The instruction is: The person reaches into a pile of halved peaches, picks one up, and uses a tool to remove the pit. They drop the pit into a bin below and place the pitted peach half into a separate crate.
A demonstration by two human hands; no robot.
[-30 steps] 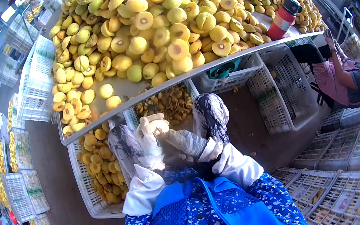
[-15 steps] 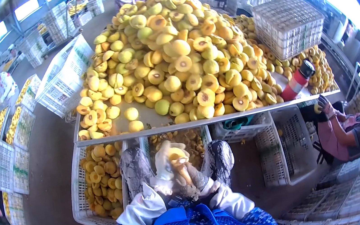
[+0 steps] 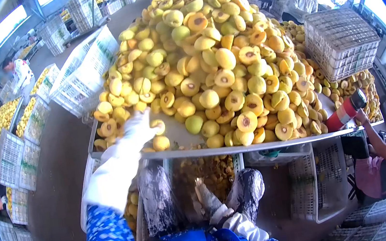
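Observation:
My left hand [image 3: 139, 128], in a white glove, reaches over the left front of the metal table [image 3: 182, 134]. Its fingers are apart, beside a halved yellow fruit [image 3: 158, 127]. A large heap of halved yellow fruit [image 3: 209, 98] covers much of the tabletop. Low between my knees is my right hand [image 3: 207, 199], in a dirty grey glove. Its fingers are closed round a thin object with a pale tip, which I cannot make out clearly.
Below the table edge are a crate of fruit [image 3: 131, 209] and a bin of scraps [image 3: 199, 168]. White crates stand left [image 3: 82, 74] and on the table's right [image 3: 342, 47]. A person [image 3: 379, 166] at right touches a red bottle [image 3: 343, 113]. Others work behind.
My left hand has left the fruit it held near my right hand and moved up and left onto the table. The person at right now reaches to the bottle. The view has shifted.

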